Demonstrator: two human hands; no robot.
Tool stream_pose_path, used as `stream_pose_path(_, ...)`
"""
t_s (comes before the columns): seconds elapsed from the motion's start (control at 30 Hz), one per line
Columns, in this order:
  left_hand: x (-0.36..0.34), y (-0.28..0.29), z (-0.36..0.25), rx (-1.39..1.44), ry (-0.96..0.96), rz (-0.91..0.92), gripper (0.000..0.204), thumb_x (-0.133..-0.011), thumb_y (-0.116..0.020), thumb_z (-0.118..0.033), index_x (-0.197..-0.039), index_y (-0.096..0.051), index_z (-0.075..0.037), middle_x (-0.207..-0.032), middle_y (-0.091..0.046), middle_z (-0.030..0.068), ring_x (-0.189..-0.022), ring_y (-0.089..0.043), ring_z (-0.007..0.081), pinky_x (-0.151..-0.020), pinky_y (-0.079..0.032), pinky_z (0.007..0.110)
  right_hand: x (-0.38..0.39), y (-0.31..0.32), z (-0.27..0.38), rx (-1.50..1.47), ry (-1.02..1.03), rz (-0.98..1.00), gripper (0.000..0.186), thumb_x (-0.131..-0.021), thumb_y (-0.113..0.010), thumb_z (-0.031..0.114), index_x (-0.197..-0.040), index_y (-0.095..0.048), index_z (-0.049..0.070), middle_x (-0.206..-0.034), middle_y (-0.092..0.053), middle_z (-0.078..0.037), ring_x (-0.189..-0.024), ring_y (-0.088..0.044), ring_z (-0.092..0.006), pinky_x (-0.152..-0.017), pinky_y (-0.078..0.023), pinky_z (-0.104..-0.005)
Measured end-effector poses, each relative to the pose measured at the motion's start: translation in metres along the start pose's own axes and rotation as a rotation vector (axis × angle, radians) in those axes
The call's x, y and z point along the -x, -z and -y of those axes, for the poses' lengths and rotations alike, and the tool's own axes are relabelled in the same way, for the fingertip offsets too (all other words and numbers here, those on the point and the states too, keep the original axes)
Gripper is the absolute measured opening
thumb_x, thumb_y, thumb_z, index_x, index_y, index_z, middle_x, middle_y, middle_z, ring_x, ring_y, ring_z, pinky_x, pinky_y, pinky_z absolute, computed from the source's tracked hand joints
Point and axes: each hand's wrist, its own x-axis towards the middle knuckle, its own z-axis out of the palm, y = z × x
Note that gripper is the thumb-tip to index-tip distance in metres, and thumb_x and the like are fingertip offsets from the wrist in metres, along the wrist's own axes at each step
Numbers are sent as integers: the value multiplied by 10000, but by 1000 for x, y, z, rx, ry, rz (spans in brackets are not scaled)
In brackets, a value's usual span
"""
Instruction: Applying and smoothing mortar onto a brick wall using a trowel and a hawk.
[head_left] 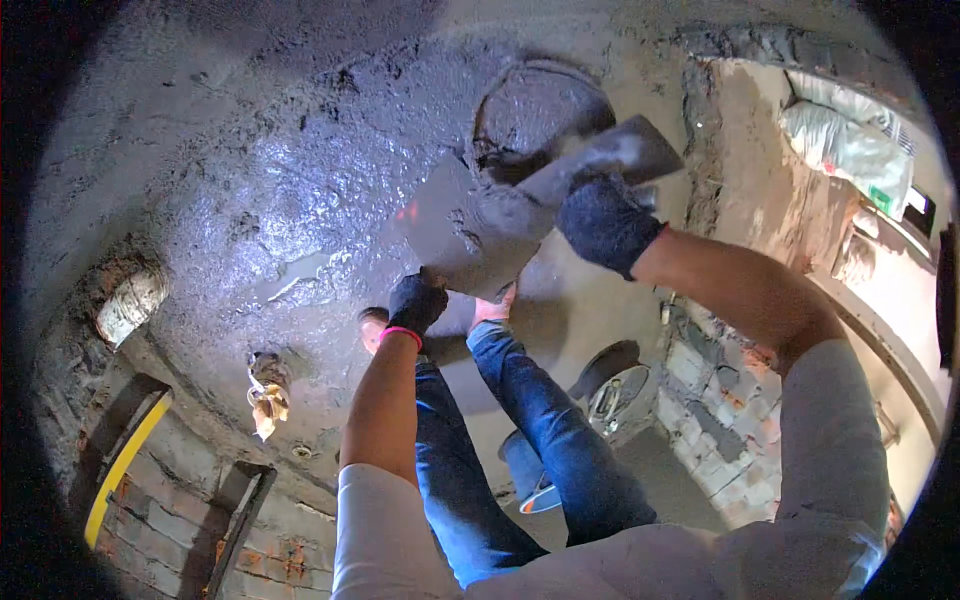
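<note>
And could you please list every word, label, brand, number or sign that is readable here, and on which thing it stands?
No text can be read.
White bag, upper right: coloured marks, too small and blurred to read.
Trowel in the right hand: no lettering visible.
Flat board in the left hand: no lettering visible.

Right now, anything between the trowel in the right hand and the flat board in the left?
Nothing visible. In this view, the trowel in the right hand overlaps the board at its right side; contact is unclear.
</note>
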Motion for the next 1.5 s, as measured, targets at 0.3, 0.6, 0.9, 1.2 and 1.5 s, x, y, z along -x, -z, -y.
stream_pose_path(0.3, -24, -9, 43, -57, -138, 7, 319, -741, -555, -243, -979, -596, -36, -889, -649, 230, -834, -624, 410, -749, -498, 503, -31, -73, -57, -344, -393, 63, 167, -668, -585, 207, -637, -665, 64, -607, -608, -178, -575, -605, -342, -547, -471, -452)
stream_pose_path(0.6, -3, 23, 38, -77, -54, 60, 307, -756, -541, -223, -1020, -607, -81, -939, -652, 213, -866, -626, 397, -753, -503, 487, -26, -12, -3, -366, -107, -93, 186, -697, -591, 223, -643, -656, 57, -606, -611, -166, -566, -612, -295, -554, -467, -427)
stream_pose_path(0.9, 83, 67, 6, -39, -86, 11, 295, -712, -596, -279, -896, -643, -53, -835, -647, 230, -809, -624, 409, -728, -506, 486, 65, 94, 74, -522, -206, -110, 210, -752, -596, 284, -727, -662, 86, -683, -621, -130, -615, -609, -310, -581, -461, -452)
stream_pose_path(1.2, 241, 91, -115, 204, -398, -402, 260, -725, -639, -288, -679, -618, -33, -659, -603, 189, -661, -586, 379, -626, -448, 450, 237, 265, 57, -1779, -1044, -156, 259, -748, -625, 278, -795, -571, 29, -650, -583, -154, -545, -571, -307, -587, -473, -419)
stream_pose_path(1.5, 439, 264, -351, 1057, -158, -226, 178, -798, -653, -175, -728, -577, -29, -578, -539, 38, -454, -519, 146, -397, -420, 296, 293, 427, 36, 4, -521, -581, 197, -747, -544, 151, -849, -606, -5, -713, -603, -164, -598, -593, -311, -548, -475, -418)
